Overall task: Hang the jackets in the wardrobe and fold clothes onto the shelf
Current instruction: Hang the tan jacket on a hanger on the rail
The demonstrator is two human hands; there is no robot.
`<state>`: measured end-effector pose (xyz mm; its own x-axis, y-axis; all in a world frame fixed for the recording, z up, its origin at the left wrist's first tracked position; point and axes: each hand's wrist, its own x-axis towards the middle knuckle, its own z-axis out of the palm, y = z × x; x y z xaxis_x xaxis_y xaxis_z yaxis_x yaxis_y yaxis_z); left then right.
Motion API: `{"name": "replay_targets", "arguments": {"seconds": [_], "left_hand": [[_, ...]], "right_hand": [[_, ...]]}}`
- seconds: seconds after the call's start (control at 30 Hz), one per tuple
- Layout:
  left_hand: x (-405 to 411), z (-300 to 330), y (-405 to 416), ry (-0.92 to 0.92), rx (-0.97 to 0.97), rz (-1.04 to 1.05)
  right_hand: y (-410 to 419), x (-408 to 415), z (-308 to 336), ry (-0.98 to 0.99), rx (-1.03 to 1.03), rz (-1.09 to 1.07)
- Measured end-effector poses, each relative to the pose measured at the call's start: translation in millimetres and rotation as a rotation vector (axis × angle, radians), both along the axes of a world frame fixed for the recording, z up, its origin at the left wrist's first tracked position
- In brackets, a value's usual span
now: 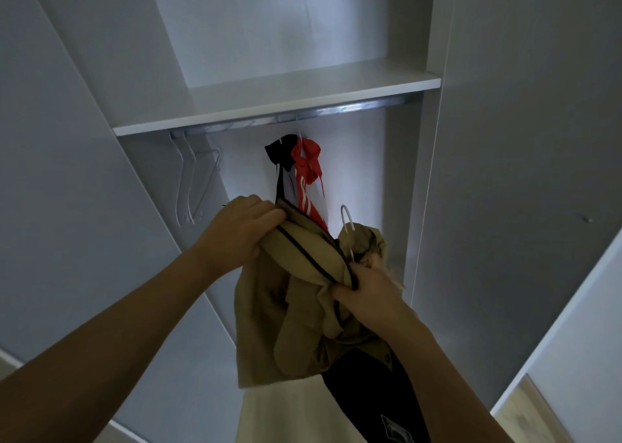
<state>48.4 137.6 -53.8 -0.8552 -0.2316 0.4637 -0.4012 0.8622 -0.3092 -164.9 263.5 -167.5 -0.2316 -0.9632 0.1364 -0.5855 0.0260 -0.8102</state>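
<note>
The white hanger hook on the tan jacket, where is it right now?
Right of centre in the head view: the white hanger hook pokes up from the tan jacket, above the right hand, below the rail.

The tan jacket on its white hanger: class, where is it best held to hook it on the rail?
Hold the white hanger by its neck below the hook, from underneath on the right hand side; the hook stands clear above the tan jacket, opening toward the rail.

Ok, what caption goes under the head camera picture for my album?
Both hands hold a tan jacket on a hanger below the rail.
</note>
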Motion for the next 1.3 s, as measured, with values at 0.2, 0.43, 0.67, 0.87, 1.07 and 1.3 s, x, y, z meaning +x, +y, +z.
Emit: {"name": "replay_targets", "arguments": {"seconds": [0.2, 0.43, 0.67, 0.87, 1.07, 1.3], "left_hand": [[-23, -6, 4, 0.14, -0.07, 0.003], [-34, -26, 11, 0.702, 1.085, 0.226], [-25, -36, 1, 1.174, 1.733, 0.277], [-8, -51, -8, 1.163, 1.945, 0.163], [-4, -58, -11, 1.074, 1.615, 0.123], [3, -61, -15, 1.183, 1.737, -0.004]], "right_hand": [[-3, 2, -3, -0.209, 0.024, 0.055], [2, 13, -12, -0.267, 0.12, -0.078], [8, 25, -17, -0.078, -0.02, -0.087], [4, 28, -9, -0.066, -0.098, -0.122], [1, 22, -13, -0.122, -0.079, -0.139], [-1, 7, -19, -0.353, 0.037, -0.176]]}}
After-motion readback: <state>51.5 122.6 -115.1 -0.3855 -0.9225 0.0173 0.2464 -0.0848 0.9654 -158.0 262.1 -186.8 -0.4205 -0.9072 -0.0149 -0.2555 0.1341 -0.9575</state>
